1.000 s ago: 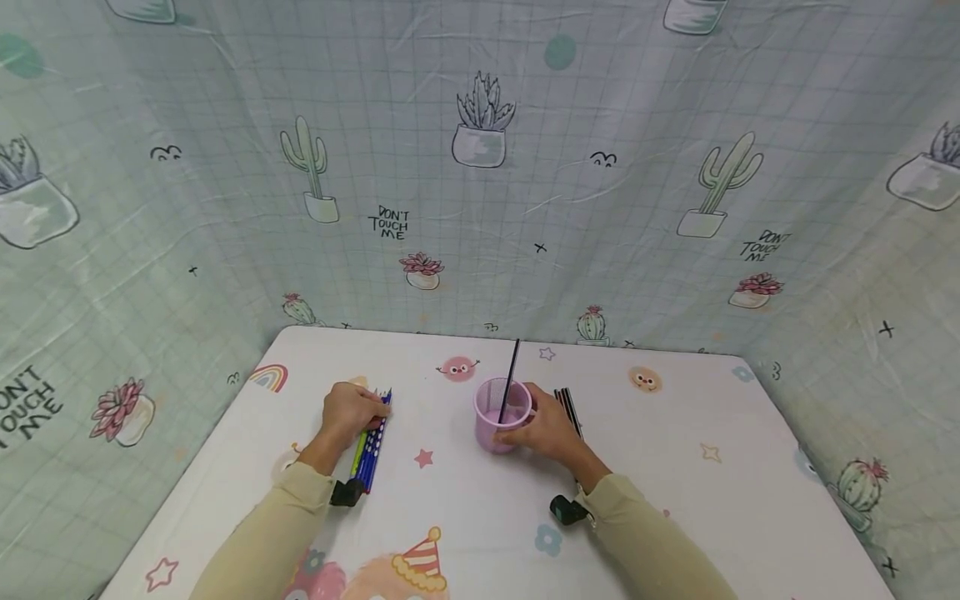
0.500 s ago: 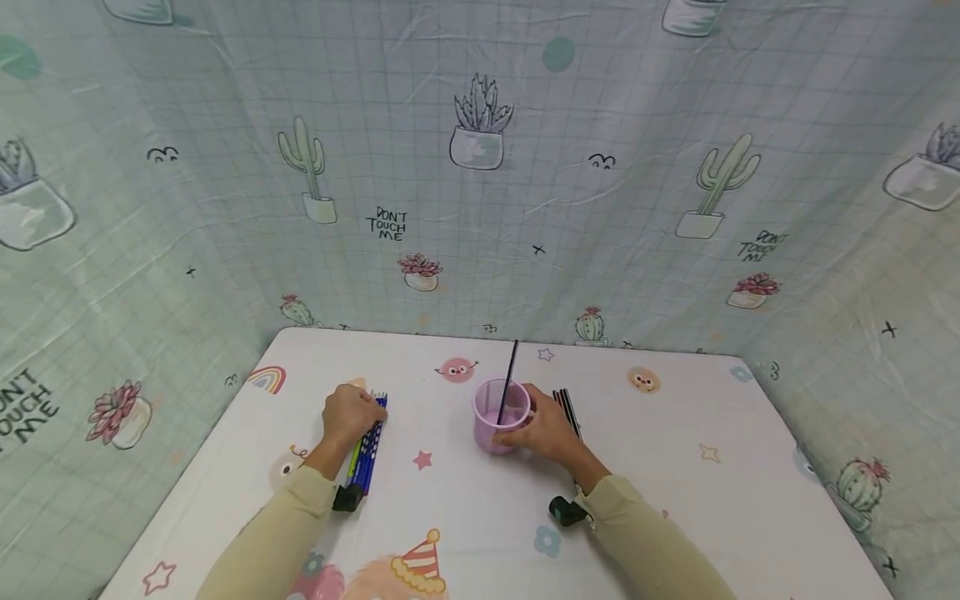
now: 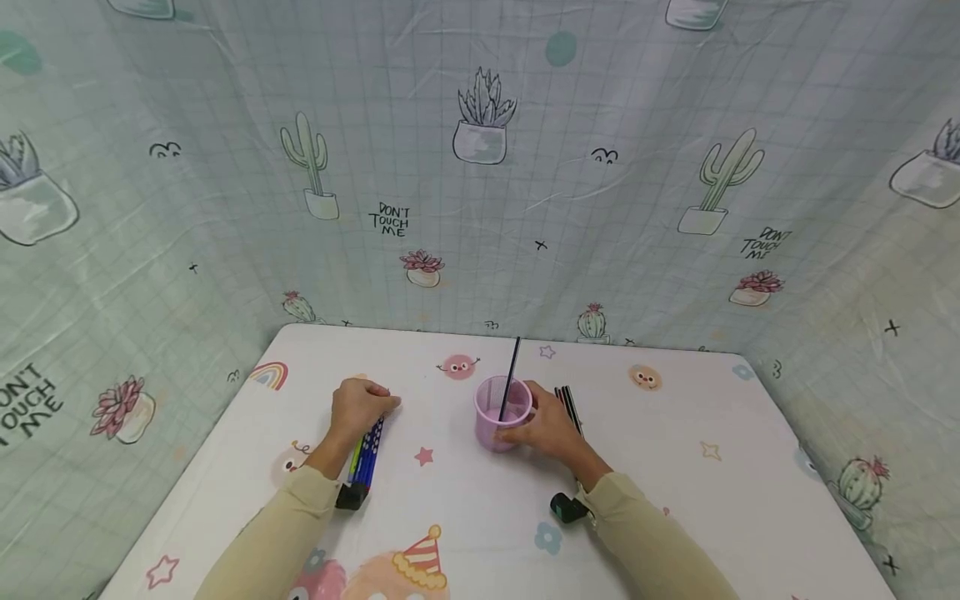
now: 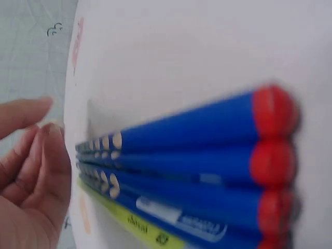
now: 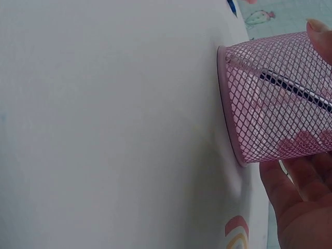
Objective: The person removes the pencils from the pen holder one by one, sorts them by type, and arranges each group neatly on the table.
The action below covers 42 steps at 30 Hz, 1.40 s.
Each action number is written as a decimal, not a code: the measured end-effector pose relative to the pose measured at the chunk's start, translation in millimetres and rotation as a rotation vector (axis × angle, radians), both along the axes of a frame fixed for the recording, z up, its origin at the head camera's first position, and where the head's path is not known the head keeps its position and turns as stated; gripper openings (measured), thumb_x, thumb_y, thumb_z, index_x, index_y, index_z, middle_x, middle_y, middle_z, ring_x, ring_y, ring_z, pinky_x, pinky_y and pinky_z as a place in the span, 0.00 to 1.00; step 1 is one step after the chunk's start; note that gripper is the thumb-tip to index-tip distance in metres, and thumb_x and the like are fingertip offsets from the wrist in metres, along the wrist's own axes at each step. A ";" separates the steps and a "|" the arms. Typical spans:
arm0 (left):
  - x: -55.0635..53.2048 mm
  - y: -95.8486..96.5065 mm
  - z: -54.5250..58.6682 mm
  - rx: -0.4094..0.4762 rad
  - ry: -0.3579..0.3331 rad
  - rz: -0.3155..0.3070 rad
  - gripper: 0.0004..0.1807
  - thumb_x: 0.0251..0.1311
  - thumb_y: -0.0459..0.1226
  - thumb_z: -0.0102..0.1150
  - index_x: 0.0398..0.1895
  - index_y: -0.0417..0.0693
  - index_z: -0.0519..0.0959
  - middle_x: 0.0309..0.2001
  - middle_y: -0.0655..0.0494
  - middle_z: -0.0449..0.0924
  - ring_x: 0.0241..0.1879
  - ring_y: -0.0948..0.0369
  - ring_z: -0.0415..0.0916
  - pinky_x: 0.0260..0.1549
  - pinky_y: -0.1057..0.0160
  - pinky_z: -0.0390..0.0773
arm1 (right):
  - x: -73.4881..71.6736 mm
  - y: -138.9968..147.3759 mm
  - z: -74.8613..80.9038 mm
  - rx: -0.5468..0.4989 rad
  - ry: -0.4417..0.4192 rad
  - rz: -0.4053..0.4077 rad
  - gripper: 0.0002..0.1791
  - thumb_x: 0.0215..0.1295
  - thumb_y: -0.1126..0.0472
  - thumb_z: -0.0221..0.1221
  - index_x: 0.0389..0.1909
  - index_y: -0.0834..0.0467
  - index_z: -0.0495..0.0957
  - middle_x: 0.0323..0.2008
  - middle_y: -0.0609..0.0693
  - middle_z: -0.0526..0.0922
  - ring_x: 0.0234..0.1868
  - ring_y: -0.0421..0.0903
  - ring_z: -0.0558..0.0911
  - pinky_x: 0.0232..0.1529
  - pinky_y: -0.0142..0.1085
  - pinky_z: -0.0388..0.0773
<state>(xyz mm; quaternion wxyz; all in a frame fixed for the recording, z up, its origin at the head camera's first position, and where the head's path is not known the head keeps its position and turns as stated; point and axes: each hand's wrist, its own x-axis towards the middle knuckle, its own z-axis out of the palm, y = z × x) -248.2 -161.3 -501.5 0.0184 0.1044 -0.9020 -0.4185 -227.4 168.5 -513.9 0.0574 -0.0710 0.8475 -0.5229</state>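
My left hand (image 3: pixel 362 410) is over the far ends of a row of pencils, its fingers loosely bent. In the left wrist view its thumb and fingertips are apart, with nothing between them. Several blue pencils (image 3: pixel 367 454) with red ends and pale dots lie side by side under the wrist, along with a yellow-green pencil (image 4: pixel 140 225). My right hand (image 3: pixel 551 425) grips a pink mesh pencil cup (image 3: pixel 486 425) from its right side, thumb and fingers around the wall. One dark striped pencil (image 3: pixel 512 375) leans inside the upright cup, its upper end above the rim.
Several black striped pencils (image 3: pixel 572 408) lie to the right of the cup, partly hidden by the right forearm. The white table (image 3: pixel 450 500) carries printed cartoon figures. Patterned cloth (image 3: pixel 570 200) hangs behind and at both sides.
The blue and yellow-green pencils have shifted slightly left beneath my left hand, which has then moved right, past their far ends. My right hand and the cup stay in place.
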 end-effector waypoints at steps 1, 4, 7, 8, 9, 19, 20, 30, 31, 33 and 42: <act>0.2 2.4 0.7 0.026 0.000 -0.015 0.12 0.58 0.40 0.75 0.34 0.39 0.88 0.38 0.44 0.88 0.30 0.58 0.80 0.26 0.66 0.76 | -0.2 0.1 0.3 0.001 -0.001 0.000 0.48 0.39 0.58 0.85 0.66 0.53 0.75 0.58 0.50 0.85 0.61 0.53 0.83 0.62 0.50 0.83; 1.3 12.8 1.9 0.115 0.011 -0.067 0.13 0.58 0.42 0.76 0.38 0.41 0.89 0.40 0.46 0.88 0.35 0.59 0.82 0.30 0.67 0.79 | 0.2 0.0 1.5 0.007 -0.009 -0.003 0.48 0.39 0.58 0.85 0.66 0.53 0.75 0.58 0.50 0.84 0.61 0.53 0.83 0.62 0.50 0.83; 3.5 27.1 3.6 0.229 0.032 -0.146 0.16 0.58 0.43 0.77 0.45 0.43 0.89 0.45 0.47 0.90 0.42 0.59 0.85 0.37 0.67 0.83 | 0.6 0.3 2.4 0.009 -0.015 -0.006 0.49 0.39 0.58 0.85 0.67 0.53 0.74 0.59 0.50 0.84 0.62 0.53 0.83 0.62 0.51 0.83; 4.0 32.8 4.6 0.260 0.043 -0.170 0.18 0.57 0.44 0.78 0.46 0.44 0.89 0.46 0.48 0.90 0.45 0.58 0.86 0.40 0.66 0.84 | 0.4 0.3 2.5 0.009 -0.014 -0.007 0.49 0.40 0.57 0.85 0.67 0.53 0.74 0.59 0.50 0.84 0.62 0.53 0.83 0.62 0.51 0.83; 4.8 38.7 5.7 0.292 0.050 -0.204 0.20 0.57 0.44 0.78 0.49 0.44 0.88 0.49 0.47 0.90 0.47 0.57 0.86 0.43 0.66 0.85 | 0.1 0.5 2.6 0.010 -0.012 -0.008 0.49 0.39 0.57 0.85 0.67 0.53 0.74 0.59 0.50 0.84 0.61 0.53 0.83 0.62 0.51 0.83; 13.2 94.4 2.1 0.604 0.072 -0.516 0.43 0.58 0.36 0.77 0.75 0.34 0.67 0.70 0.35 0.74 0.71 0.42 0.73 0.68 0.55 0.75 | -2.6 1.2 -0.6 0.033 0.026 0.006 0.49 0.42 0.57 0.84 0.68 0.57 0.73 0.59 0.52 0.84 0.60 0.52 0.84 0.61 0.51 0.83; 13.7 99.1 0.9 0.603 0.078 -0.532 0.46 0.57 0.37 0.78 0.76 0.34 0.65 0.72 0.35 0.73 0.73 0.42 0.71 0.70 0.53 0.73 | -2.5 1.1 -1.2 0.034 0.037 0.010 0.48 0.42 0.57 0.84 0.68 0.57 0.73 0.59 0.53 0.84 0.60 0.53 0.84 0.61 0.51 0.83; 12.0 124.8 -10.3 0.550 0.112 -0.533 0.52 0.51 0.41 0.82 0.77 0.38 0.65 0.70 0.43 0.76 0.71 0.49 0.74 0.72 0.52 0.71 | -2.0 2.1 -1.7 -0.008 0.045 0.023 0.47 0.47 0.54 0.83 0.69 0.58 0.73 0.61 0.55 0.83 0.64 0.55 0.82 0.66 0.50 0.80; 11.9 124.9 -11.0 0.541 0.118 -0.535 0.51 0.51 0.42 0.82 0.77 0.38 0.65 0.70 0.43 0.76 0.70 0.49 0.75 0.71 0.52 0.73 | -2.0 3.1 -1.0 -0.012 0.036 0.034 0.46 0.48 0.54 0.82 0.69 0.57 0.73 0.62 0.55 0.83 0.65 0.55 0.82 0.67 0.50 0.80; 12.2 124.5 -11.7 0.531 0.125 -0.536 0.50 0.51 0.42 0.82 0.76 0.38 0.67 0.68 0.44 0.78 0.68 0.49 0.77 0.70 0.51 0.75 | -2.5 5.7 0.5 -0.019 0.021 0.068 0.45 0.49 0.53 0.81 0.70 0.56 0.73 0.63 0.55 0.83 0.66 0.55 0.81 0.67 0.51 0.79; 12.8 123.3 -13.2 0.574 0.116 -0.528 0.46 0.50 0.37 0.82 0.73 0.40 0.71 0.66 0.41 0.80 0.67 0.46 0.78 0.67 0.48 0.77 | -10.5 23.2 10.5 -0.101 -0.072 0.230 0.45 0.53 0.64 0.77 0.73 0.58 0.71 0.70 0.57 0.78 0.73 0.60 0.75 0.71 0.54 0.74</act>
